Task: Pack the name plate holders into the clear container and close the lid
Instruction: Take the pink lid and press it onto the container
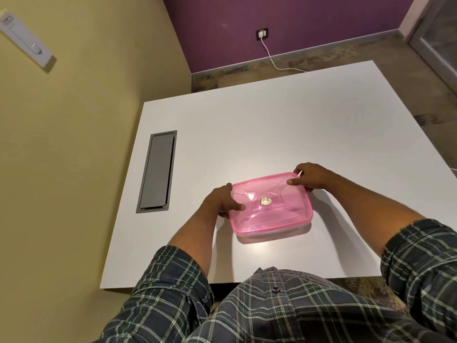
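Note:
A clear container (pixel 277 230) with a translucent pink lid (pixel 284 211) sits on the white table (pixel 247 134), near its front edge. The lid lies flat over the container, with a small round knob (pixel 265 201) at its centre. My left hand (pixel 221 200) grips the container's left end, thumb pressed on the lid. My right hand (pixel 310 178) holds the far right corner, thumb on top of the lid. No name plate holders are visible; the pink lid hides what is inside.
A grey cable hatch (pixel 157 172) is set into the table at the left. Beyond the table, a white charger cable (pixel 272 58) runs from a socket on the purple wall. A yellow wall stands to the left.

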Demonstrator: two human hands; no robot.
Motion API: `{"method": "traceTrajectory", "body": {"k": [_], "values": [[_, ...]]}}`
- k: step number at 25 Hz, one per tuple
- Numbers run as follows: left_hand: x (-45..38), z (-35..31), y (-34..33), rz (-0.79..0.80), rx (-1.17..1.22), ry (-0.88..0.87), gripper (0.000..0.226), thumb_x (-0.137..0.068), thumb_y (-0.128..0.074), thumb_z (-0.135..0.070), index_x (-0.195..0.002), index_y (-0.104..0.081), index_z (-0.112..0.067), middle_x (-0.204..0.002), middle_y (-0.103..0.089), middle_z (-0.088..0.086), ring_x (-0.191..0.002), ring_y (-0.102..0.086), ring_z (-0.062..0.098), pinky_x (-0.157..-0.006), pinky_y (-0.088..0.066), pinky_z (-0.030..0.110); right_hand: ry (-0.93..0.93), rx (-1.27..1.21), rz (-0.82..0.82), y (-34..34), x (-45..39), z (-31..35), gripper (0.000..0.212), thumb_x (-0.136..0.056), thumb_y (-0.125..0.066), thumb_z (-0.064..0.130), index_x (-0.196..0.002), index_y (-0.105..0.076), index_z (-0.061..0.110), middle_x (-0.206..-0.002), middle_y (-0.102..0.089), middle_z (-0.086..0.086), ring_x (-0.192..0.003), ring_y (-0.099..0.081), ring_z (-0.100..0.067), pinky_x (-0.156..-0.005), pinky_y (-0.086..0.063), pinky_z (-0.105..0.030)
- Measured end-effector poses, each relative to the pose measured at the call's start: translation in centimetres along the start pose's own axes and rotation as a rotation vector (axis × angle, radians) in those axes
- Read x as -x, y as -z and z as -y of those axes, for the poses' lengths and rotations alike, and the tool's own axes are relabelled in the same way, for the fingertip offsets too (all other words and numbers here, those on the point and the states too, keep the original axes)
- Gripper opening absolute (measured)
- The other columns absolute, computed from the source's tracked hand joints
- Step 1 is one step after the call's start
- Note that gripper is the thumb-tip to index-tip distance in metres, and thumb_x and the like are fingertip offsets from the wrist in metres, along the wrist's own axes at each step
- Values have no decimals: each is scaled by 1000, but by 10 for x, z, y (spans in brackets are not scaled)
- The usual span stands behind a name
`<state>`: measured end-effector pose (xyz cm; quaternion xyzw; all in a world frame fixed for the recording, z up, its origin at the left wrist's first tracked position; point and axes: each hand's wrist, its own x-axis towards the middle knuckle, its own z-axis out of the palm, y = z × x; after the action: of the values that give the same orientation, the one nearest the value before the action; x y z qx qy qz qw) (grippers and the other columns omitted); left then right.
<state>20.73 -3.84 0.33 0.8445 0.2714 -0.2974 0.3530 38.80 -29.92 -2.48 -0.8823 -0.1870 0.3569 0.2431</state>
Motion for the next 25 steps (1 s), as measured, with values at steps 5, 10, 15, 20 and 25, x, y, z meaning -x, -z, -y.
{"method": "traceTrajectory", "body": {"k": [5,10,15,20,25], "values": [[-6,-1,0,-87,26,-62,76,-77,-83,-31,-140,-43,-15,-124,-62,16,-85,-69,36,-67,-62,43,-8,-2,-59,1,0,2,52,-85,-76,42,-121,-58,8,-97,-68,-10,-65,-67,-24,-63,-52,-30],[-15,-11,1,-202,-82,-103,98,-83,-76,-35,-159,-16,-18,-151,-47,11,-134,-49,32,-106,-45,37,-20,34,-174,-2,-3,5,58,-91,-68,41,-135,-51,8,-127,-63,-16,-105,-64,-34,-89,-50,-39],[-7,-22,17,22,-66,12,125,-70,-88,-35,-158,0,-25,-118,-64,18,-67,-70,28,-60,-60,36,-23,-15,-123,4,-1,2,66,-78,-79,51,-125,-53,12,-111,-68,-12,-91,-67,-29,-84,-56,-43],[0,-25,14,123,-294,-17,145,-69,-90,-22,-153,28,-16,-113,-67,19,-64,-69,21,-56,-54,30,1,-10,-134,4,1,5,70,-72,-82,55,-117,-50,12,-101,-67,-9,-86,-68,-28,-78,-59,-45],[1,-17,12,78,-288,-81,142,-68,-90,-20,-155,22,-18,-113,-68,19,-69,-68,26,-71,-58,38,34,79,-130,5,2,6,71,-74,-80,58,-116,-50,9,-101,-68,-11,-85,-65,-28,-72,-53,-38]]}}
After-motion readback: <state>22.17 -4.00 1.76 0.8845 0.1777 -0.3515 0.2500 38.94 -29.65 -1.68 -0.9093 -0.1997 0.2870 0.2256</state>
